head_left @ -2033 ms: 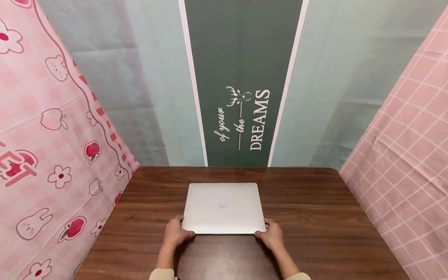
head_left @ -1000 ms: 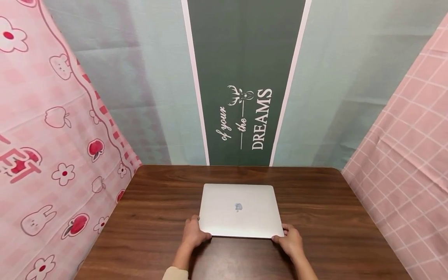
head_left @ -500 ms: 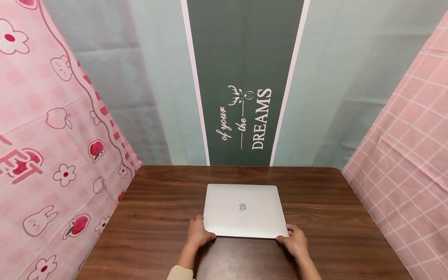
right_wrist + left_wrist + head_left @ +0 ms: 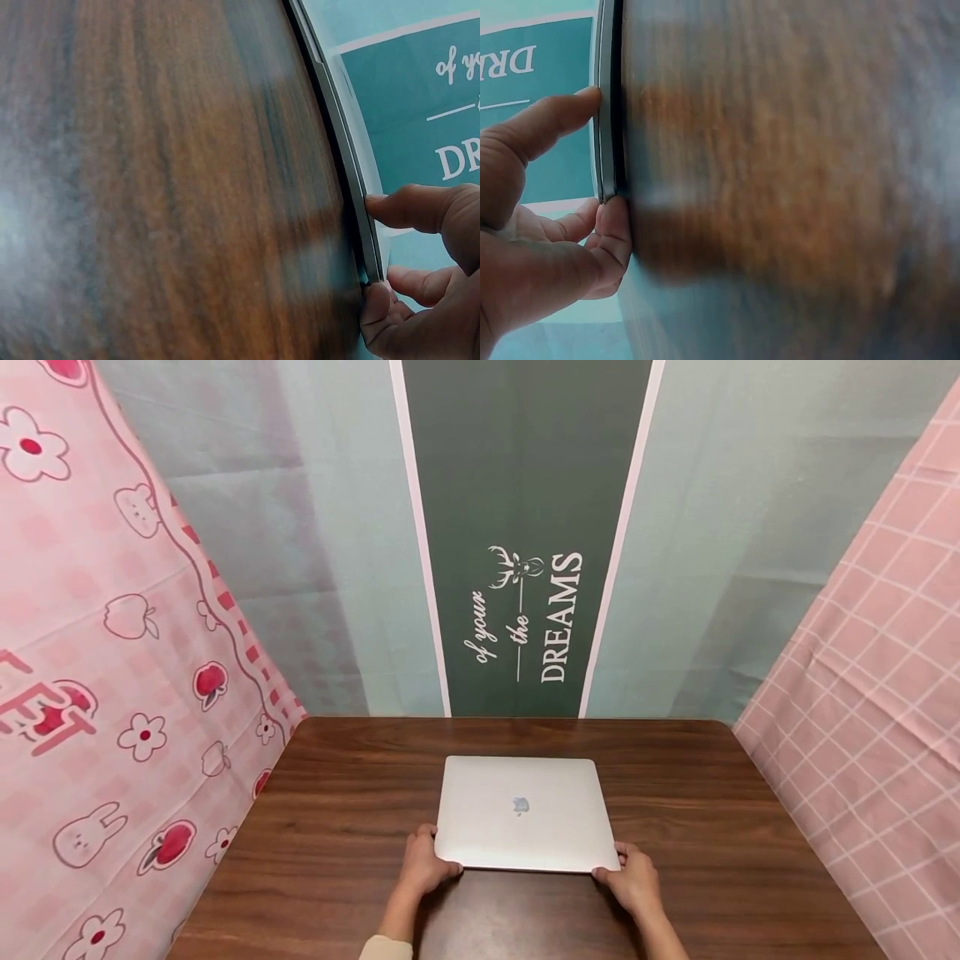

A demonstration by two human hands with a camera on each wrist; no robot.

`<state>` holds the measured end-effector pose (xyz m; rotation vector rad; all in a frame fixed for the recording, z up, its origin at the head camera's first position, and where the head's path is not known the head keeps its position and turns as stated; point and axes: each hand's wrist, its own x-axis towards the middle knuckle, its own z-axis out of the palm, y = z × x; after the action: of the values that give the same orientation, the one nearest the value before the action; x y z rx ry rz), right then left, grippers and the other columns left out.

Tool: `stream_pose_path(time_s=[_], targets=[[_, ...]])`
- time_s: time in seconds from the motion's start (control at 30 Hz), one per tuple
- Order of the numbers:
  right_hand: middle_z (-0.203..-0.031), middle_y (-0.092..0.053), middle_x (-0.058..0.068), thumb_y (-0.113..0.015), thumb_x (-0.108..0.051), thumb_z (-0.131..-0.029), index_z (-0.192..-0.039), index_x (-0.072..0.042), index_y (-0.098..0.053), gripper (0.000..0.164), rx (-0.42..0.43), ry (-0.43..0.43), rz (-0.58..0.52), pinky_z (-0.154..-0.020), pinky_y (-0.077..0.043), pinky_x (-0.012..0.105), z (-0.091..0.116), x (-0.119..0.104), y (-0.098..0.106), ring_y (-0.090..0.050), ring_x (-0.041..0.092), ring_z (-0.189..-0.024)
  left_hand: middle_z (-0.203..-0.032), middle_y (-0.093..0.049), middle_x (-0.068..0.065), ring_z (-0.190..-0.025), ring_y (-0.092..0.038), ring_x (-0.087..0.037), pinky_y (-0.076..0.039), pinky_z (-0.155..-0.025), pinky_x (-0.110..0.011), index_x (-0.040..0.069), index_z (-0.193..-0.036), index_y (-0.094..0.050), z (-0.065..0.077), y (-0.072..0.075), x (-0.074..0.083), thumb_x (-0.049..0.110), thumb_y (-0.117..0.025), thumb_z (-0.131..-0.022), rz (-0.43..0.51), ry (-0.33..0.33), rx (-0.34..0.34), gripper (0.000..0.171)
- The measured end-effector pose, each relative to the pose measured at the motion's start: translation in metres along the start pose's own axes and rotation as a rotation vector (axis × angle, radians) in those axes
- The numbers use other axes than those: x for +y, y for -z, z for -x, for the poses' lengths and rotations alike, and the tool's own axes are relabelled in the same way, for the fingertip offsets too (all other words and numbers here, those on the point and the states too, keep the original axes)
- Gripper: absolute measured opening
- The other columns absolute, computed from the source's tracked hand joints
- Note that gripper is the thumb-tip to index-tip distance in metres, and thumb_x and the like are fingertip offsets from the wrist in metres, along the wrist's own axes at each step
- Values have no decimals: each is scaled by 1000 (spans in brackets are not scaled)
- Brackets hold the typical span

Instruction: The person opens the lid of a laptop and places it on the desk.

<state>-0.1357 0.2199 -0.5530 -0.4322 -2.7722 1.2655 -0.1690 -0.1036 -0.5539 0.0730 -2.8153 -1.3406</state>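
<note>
A closed silver laptop (image 4: 487, 827) with a logo on its lid lies flat on the brown wooden table, its front edge towards me. My left hand (image 4: 423, 862) grips the near left corner, thumb at the front edge and fingers along the side. At the near right corner, my right hand (image 4: 632, 878) holds it the same way. The left wrist view shows the laptop's thin edge (image 4: 609, 142) between thumb and curled fingers, close over the tabletop. From the right wrist, the thumb presses the front edge (image 4: 346, 157) while the other fingers bend around the corner.
The wood-grain table (image 4: 315, 827) extends around the laptop on all sides. Behind it hangs a grey-green curtain (image 4: 525, 485) with white lettering. Pink patterned cloth (image 4: 172, 727) borders the left side, and pink checked cloth (image 4: 877, 693) the right.
Both hands have moved the laptop to the right across the table, turning it slightly. Over the last half second, hands and laptop have stayed almost still.
</note>
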Motion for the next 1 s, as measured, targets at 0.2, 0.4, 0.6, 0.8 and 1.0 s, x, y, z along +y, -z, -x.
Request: stream_pose_path(time_s=[0.2, 0.4, 0.6, 0.8, 1.0], targets=[[-91, -61, 26, -78, -7, -64, -113, 19, -51, 62, 9, 10, -7, -74, -44, 46, 0, 0, -1, -59, 36, -84, -92, -51, -20, -87, -51, -33, -44, -79, -44, -11, -108, -51, -2, 0, -2, 6, -86, -53, 30, 8, 6, 67], [-90, -62, 25, -76, -12, -69, -112, 20, -51, 60, 9, 66, 21, -73, -44, 46, 4, -2, 2, -60, 34, -83, -89, -57, -18, -84, -55, -30, -47, -72, -37, -15, -110, -52, 4, 5, -1, 5, -82, -59, 132, -16, -5, 63], [-107, -56, 33, -72, -16, -77, -119, 18, -48, 59, 19, 113, 78, -83, -40, 54, 12, -8, 3, -54, 44, -99, -86, -61, -12, -81, -58, -26, -47, -70, -36, -11, -105, -59, 9, 18, -2, 11, -81, -66, 137, -15, -43, 50], [-116, -51, 35, -72, -14, -78, -122, 14, -50, 57, 58, 186, 70, -89, -36, 57, 11, -13, 1, -48, 48, -109, -89, -60, -13, -79, -57, -25, -46, -68, -34, -10, -108, -58, 7, 21, -4, 13, -82, -66, 148, -62, -53, 53], [-116, -57, 25, -78, -7, -70, -117, 6, -58, 52, 65, 436, 21, -90, -39, 53, 6, -18, -14, -52, 41, -109, -102, -58, -15, -97, -52, -35, -42, -83, -47, -4, -112, -59, 5, 21, -8, 20, -86, -59, -12, -168, -6, 64]])
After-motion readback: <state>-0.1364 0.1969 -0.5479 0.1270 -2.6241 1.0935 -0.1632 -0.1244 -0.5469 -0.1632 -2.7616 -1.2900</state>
